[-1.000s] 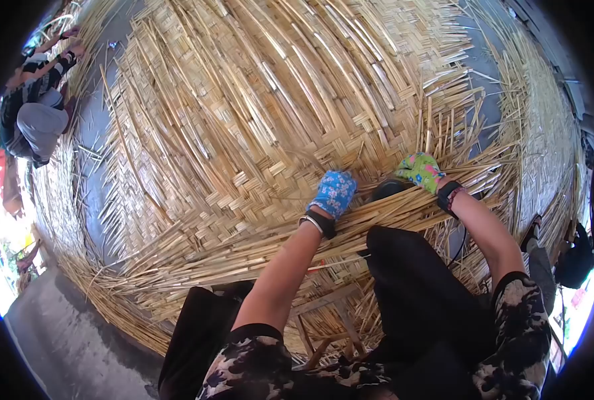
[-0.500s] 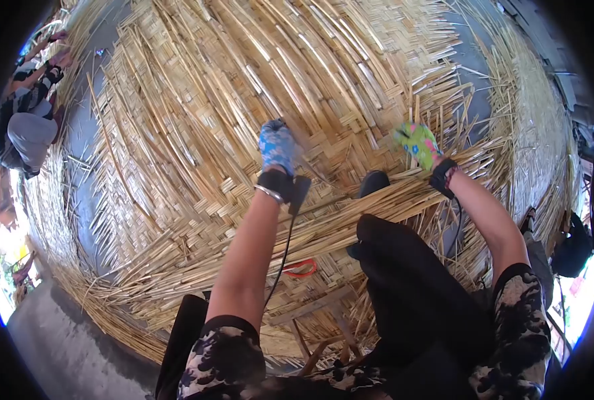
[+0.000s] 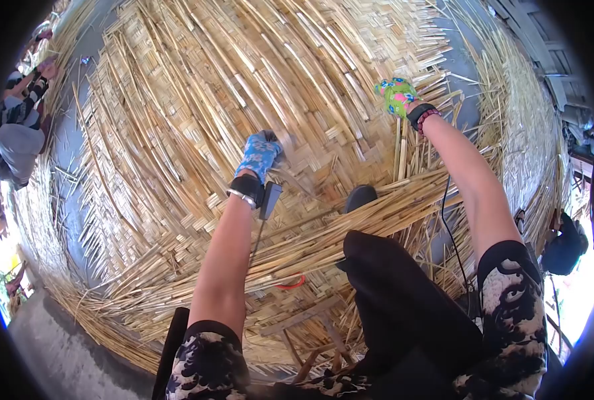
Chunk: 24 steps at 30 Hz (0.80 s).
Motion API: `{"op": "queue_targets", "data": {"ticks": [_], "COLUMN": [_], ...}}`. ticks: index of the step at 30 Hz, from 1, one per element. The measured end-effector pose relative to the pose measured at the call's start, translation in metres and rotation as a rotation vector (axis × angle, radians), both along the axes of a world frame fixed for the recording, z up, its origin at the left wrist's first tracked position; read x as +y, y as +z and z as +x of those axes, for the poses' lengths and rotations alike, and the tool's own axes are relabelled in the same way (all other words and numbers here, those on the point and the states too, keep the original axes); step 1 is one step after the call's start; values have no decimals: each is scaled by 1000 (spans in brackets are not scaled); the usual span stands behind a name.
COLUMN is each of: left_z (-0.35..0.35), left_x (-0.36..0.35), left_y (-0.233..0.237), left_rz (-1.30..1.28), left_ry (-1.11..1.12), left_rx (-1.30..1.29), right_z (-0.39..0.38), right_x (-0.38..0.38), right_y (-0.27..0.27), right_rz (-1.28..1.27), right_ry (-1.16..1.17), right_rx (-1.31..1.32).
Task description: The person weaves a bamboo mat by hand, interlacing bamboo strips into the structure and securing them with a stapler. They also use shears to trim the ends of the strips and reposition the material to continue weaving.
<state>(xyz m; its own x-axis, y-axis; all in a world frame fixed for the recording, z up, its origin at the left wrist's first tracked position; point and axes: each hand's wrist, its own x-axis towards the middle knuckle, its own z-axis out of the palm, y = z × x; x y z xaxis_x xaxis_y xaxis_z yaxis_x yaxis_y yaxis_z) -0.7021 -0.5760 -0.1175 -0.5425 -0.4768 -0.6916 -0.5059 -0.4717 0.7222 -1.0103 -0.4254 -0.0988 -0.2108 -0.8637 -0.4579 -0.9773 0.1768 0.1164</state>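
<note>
A large woven mat of pale split-bamboo strips (image 3: 330,160) spreads out in front of me, with long loose strips (image 3: 244,73) lying across it. My left hand (image 3: 260,152), in a blue flowered glove, is closed low over the mat's middle. Beside its fingers is a blurred shape that I cannot identify. Farther out to the right, my right hand (image 3: 398,99) wears a green flowered glove. Its fingers are curled near the mat's ragged right edge, and what lies under them is hidden.
A bundle of long loose strips (image 3: 297,243) crosses in front of my knee. An orange-red loop (image 3: 292,283) and a wooden stool (image 3: 304,327) are near my legs. Another person (image 3: 22,137) crouches at the far left. A concrete block (image 3: 64,340) stands at lower left.
My right hand has moved away from me and slightly left, toward the upper right of the mat. My left hand has shifted a little left. The view has tilted slightly.
</note>
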Motion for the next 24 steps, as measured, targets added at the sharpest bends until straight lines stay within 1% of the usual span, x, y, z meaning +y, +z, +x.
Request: {"op": "queue_targets", "data": {"ticks": [1,2,3,4,5,6,7,8,9,10,11,12,13,15,16,17,18,19,21,22,23,24], "left_z": [-5,-6,-6,-6,-6,-7,-6,-4,-4,-2,0,-1,-1,-3,-2,2,2,1,-4,-6,-5,-9], "left_x": [-3,-8,-9,-10,-12,-13,-12,-11,-10,-12,-18,-21,-21,-22,-22,-21,-21,-21,-19,-20,-20,-20], "left_y": [9,16,18,20,21,19,18,16,19,6,-14,-20,-26,-33,-52,-72,-65,-60,-49,-51,-49,-36], "left_rz": [-144,-94,-90,-8,72,-60,-59,-12,35,39,-37,-115,-114,-335,-336,-313,-291,-291,-283,-478,-473,-338], "left_ry": [-219,-312,-318,-429,-536,-674,-675,-631,-584,-584,-686,-787,-786,-994,-999,-920,-839,-842,-937,-1111,-1119,-1052], "left_rx": [-120,-165,-167,-173,-177,-153,-155,-128,-101,-103,-106,-107,-108,-155,-155,-164,-175,-183,-252,-214,-220,-216], "right_z": [10,7,2,-2,-5,-6,-7,-10,-6,0,5,9,11,4,-1,-6,-10,-13,-14,-13,-12,-5], "right_x": [-9,-9,-10,-9,-4,1,5,8,8,8,7,4,2,3,3,3,2,0,-5,-7,-6,-11], "right_y": [20,17,10,2,-8,-15,-22,-29,-25,-19,-12,-3,1,-3,-5,-6,-5,-7,-12,-15,-17,-7], "right_rz": [227,228,195,159,159,49,-60,-60,-123,-185,-182,-72,38,69,96,95,110,125,116,112,111,122], "right_ry": [-97,-98,43,184,183,175,165,165,120,74,73,49,25,23,20,17,109,200,170,143,113,-2], "right_rx": [-19,-21,31,84,83,-14,-113,-114,-58,-3,-5,20,45,20,-5,-8,5,15,41,70,98,43]}}
